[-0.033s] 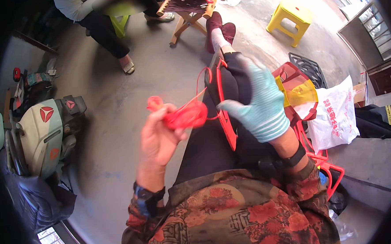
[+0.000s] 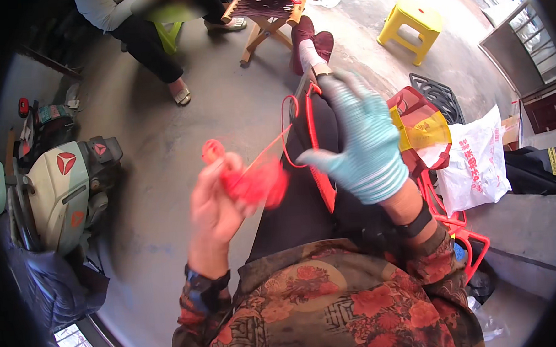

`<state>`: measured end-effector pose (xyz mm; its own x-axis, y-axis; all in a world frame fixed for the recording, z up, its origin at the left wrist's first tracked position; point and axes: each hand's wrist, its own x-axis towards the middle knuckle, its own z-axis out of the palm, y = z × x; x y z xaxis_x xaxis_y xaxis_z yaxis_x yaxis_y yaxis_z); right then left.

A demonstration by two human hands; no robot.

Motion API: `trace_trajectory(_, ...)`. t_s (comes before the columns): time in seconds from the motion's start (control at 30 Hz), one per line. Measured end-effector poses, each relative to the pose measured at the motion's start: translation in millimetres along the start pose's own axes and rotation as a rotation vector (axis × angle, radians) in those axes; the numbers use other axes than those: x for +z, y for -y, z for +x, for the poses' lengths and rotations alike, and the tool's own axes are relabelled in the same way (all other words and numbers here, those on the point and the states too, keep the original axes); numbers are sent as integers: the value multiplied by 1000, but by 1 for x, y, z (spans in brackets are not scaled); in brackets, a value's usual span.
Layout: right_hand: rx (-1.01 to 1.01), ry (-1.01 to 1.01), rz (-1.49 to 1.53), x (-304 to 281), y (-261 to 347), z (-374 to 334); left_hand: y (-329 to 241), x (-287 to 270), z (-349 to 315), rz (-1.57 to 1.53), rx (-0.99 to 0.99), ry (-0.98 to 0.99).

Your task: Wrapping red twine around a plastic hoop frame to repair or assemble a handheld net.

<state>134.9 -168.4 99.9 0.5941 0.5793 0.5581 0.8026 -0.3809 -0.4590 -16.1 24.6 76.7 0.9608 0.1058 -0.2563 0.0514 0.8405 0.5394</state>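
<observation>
Bent around a red bundle of cord [image 2: 256, 181], the fingers of the bare left hand [image 2: 215, 199] are nearly closed on it, though blur hides exactly how firmly they press. Right hand [image 2: 368, 147], in a pale blue striped glove, is spread wide, thumb apart from the fingers, and I see nothing held in it. As landmark I take the long red strip [image 2: 325, 191] that lies over the lap. Beginning with the largest, grey floor [image 2: 151, 161] extends far to the left of the strip, up to a pale scooter [image 2: 62, 185]. Black trousers [image 2: 281, 230] are under the strip and reach out to both its sides. Beyond the strip and well to its right is a yellow stool [image 2: 411, 19]; nearer, also on its right, a white plastic bag [image 2: 475, 163] makes that side more crowded. The strip itself has its long axis pointing away from the body, toward the crossed shoes, and it lies to the right of the left hand's grip. The gloved hand is the nearer one: its thumb crosses the strip in this view, but whether they touch I cannot tell. The bundle is to the left of the strip, apart from it, beside the left edge of the lap, so the wider room is on this left side. Smallest is a thin cord [image 2: 268, 149], which slants from the bundle up toward the strip.
</observation>
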Motion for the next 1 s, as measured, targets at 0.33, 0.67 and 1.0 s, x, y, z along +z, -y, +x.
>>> trace_trajectory(0.33,31,497,914,-35,34,-45,-11,-16,-35,465,294,-283)
trace_trajectory(0.67,311,574,1075,-52,42,-64,84,9,40,998,242,-312)
trace_trajectory(1.0,719,173,1109,-53,-8,-10,27,11,21,429,488,-186)
